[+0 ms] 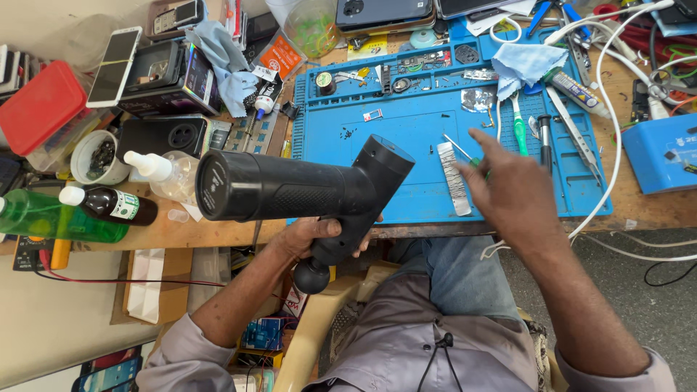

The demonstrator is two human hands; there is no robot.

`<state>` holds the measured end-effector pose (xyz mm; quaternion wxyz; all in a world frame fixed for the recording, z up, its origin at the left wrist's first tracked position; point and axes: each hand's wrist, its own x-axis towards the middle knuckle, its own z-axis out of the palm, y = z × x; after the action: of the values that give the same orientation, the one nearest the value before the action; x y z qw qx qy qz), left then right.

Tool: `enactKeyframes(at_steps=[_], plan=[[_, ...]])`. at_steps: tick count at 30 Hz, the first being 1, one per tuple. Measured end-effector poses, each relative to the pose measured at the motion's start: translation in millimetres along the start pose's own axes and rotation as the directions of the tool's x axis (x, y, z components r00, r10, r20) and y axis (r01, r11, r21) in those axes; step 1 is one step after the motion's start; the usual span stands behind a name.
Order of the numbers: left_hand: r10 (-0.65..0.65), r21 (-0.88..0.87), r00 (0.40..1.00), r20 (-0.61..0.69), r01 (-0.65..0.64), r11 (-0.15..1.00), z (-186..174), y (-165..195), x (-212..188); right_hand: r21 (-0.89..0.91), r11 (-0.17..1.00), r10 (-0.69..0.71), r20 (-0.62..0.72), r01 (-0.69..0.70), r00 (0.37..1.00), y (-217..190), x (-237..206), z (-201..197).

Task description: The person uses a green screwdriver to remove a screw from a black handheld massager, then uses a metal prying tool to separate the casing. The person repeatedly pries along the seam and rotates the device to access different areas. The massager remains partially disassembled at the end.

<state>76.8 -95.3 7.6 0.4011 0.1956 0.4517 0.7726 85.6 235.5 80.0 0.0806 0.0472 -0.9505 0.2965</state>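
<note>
Left hand (319,238) closed around the body of a black, matte plastic massage gun (305,192) with a round ball head (313,276), just above the ball. Gun held in the air at the near edge of the bench, thick barrel pointing left, ball head pointing down toward the lap.

Right hand (508,189) spread open over the blue silicone repair mat (428,145), fingers extended, gripping nothing for certain. Fingertips close over a thin green-handled screwdriver (465,156) lying beside a flat silver strip (454,178); contact not confirmable.

Step in hand, as judged: tool selection while steadying the gun.

Next move, as judged, calls for:
- a pinch on the slim driver shaft without nudging the silver strip
- a steady left grip throughout
</note>
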Motion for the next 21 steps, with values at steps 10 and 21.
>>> enactKeyframes(at_steps=[10, 21], plan=[[-0.104, -0.275, 0.989, 0.107, 0.13, 0.953, 31.2, 14.6, 14.4, 0.541, 0.573, -0.671, -0.121, 0.615, 0.731, -46.4, 34.0, -10.0], [-0.071, 0.677, 0.949, -0.309, 0.271, 0.685, 55.3, 53.9, 28.5, 0.571, 0.779, -0.27, -0.066, 0.259, 0.961, -34.1, 30.9, 33.9]])
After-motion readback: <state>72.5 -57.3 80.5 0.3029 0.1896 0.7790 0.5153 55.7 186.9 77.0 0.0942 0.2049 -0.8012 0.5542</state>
